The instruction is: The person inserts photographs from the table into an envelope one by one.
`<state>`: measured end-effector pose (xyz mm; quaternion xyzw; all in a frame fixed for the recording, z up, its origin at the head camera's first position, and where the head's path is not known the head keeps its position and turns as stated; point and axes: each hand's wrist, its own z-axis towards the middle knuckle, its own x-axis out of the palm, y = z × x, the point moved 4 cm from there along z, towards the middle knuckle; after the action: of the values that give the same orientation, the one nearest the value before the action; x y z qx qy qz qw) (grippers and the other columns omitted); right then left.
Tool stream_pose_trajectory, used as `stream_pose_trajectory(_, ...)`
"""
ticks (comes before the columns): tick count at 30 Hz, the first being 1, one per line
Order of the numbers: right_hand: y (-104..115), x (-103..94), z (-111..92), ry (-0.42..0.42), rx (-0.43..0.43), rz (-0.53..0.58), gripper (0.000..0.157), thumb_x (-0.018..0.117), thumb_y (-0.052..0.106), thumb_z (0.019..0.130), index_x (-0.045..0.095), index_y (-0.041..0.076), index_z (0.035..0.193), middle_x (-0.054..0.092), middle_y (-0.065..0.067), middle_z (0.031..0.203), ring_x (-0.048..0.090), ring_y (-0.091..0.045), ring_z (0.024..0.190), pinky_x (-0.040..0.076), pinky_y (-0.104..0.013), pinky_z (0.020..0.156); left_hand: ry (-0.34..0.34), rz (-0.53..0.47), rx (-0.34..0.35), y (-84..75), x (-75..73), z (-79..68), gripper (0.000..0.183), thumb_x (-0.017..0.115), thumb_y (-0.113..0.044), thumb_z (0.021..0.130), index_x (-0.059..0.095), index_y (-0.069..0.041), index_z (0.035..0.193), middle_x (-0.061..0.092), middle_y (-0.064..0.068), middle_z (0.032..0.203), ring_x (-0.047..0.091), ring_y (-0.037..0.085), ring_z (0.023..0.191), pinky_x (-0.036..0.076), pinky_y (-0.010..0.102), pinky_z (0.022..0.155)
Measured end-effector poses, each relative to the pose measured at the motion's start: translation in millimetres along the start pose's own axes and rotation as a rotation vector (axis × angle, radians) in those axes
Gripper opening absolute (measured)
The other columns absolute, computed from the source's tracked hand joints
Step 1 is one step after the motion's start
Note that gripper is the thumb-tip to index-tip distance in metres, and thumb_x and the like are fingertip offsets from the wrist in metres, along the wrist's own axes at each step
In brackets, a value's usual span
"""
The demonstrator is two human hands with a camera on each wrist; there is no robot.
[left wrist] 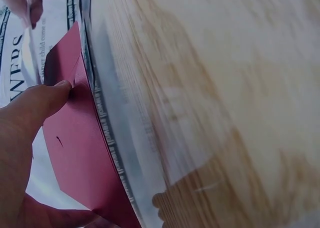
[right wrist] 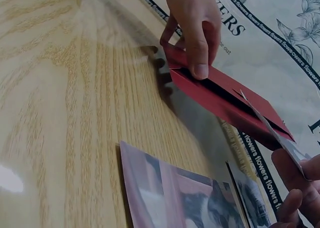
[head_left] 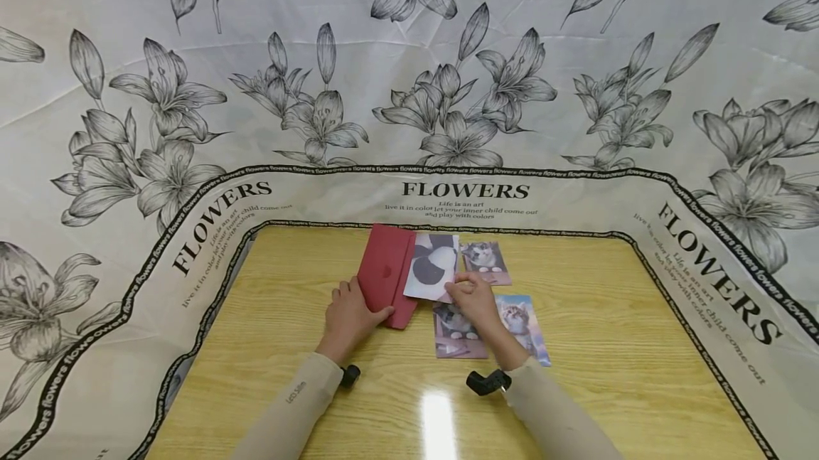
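Observation:
A red envelope is held tilted above the table by my left hand. The left thumb lies across its front and the fingers go behind it, as the left wrist view shows. My right hand pinches a photo card with a black-and-white picture at its lower right corner. The card's left edge is right at the envelope's opening in the head view; whether any of it is inside I cannot tell. In the right wrist view, the card appears almost edge-on beside the envelope.
Two kitten cards lie on the wooden table: one behind the right hand, another before it. A colourful kitten card lies beside the right wrist. A flower-printed cloth borders the table's back and sides.

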<state>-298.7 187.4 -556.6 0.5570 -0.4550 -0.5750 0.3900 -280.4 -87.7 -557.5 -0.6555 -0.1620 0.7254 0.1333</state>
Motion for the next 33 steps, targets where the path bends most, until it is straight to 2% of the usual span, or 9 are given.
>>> stream_pose_trajectory(6, -1, 8.5, 3, 0.001, -0.004, -0.006, 0.023, 0.076, 0.016, 0.101, 0.065, 0.000, 0.114, 0.080, -0.021, 0.095, 0.074, -0.031, 0.074, 0.051, -0.028, 0.062, -0.008, 0.001, 0.010, -3.6, -0.8, -1.1, 0.108, 0.084, -0.069, 0.081, 0.048, 0.008, 0.148, 0.058, 0.026, 0.127, 0.058, 0.040, 0.112, 0.060, 0.055, 0.083)
stream_pose_trajectory(12, 1, 20.1, 5, -0.003, -0.037, -0.004, 0.021, 0.075, 0.011, 0.101, 0.066, -0.003, 0.112, 0.080, -0.016, 0.088, 0.063, -0.014, 0.061, 0.047, -0.023, 0.057, -0.020, -0.014, 0.011, -5.6, -1.3, -2.4, 0.106, 0.084, -0.068, 0.081, 0.049, 0.008, 0.146, 0.058, 0.025, 0.124, 0.058, 0.039, 0.111, 0.060, 0.055, 0.084)
stream_pose_trajectory(19, 8, 28.9, 4, -0.019, -0.088, -0.036, 0.023, 0.074, 0.011, 0.101, 0.075, -0.006, 0.117, 0.076, -0.016, 0.096, 0.062, -0.011, 0.072, 0.050, -0.023, 0.061, -0.030, -0.020, 0.019, -6.1, 0.8, -3.3, 0.105, 0.084, -0.068, 0.081, 0.050, 0.008, 0.145, 0.059, 0.025, 0.122, 0.059, 0.038, 0.108, 0.060, 0.053, 0.082)
stream_pose_trajectory(24, 11, 33.3, 4, -0.017, -0.113, -0.056, 0.028, 0.075, 0.008, 0.099, 0.071, -0.003, 0.124, 0.075, -0.012, 0.092, 0.062, -0.012, 0.070, 0.050, -0.024, 0.060, -0.022, -0.019, 0.011, -6.9, 2.3, -3.2, 0.105, 0.083, -0.068, 0.082, 0.049, 0.008, 0.146, 0.059, 0.025, 0.123, 0.058, 0.038, 0.109, 0.060, 0.053, 0.082)
stream_pose_trajectory(29, 15, 38.1, 4, -0.041, -0.131, -0.156, 0.032, 0.077, 0.011, 0.098, 0.069, 0.005, 0.128, 0.076, -0.004, 0.087, 0.065, -0.010, 0.068, 0.051, -0.027, 0.059, -0.019, -0.020, 0.005, -8.1, 2.2, -3.8, 0.108, 0.084, -0.069, 0.081, 0.048, 0.009, 0.148, 0.059, 0.026, 0.126, 0.058, 0.039, 0.111, 0.061, 0.054, 0.083)
stream_pose_trajectory(33, 20, 43.4, 5, -0.048, -0.169, -0.193, 0.029, 0.076, 0.008, 0.097, 0.070, 0.000, 0.124, 0.075, -0.007, 0.086, 0.066, -0.013, 0.068, 0.053, -0.030, 0.063, -0.027, -0.011, -0.005, -7.1, 3.0, -4.0, 0.109, 0.084, -0.068, 0.082, 0.047, 0.009, 0.150, 0.059, 0.027, 0.127, 0.059, 0.040, 0.112, 0.061, 0.054, 0.083)
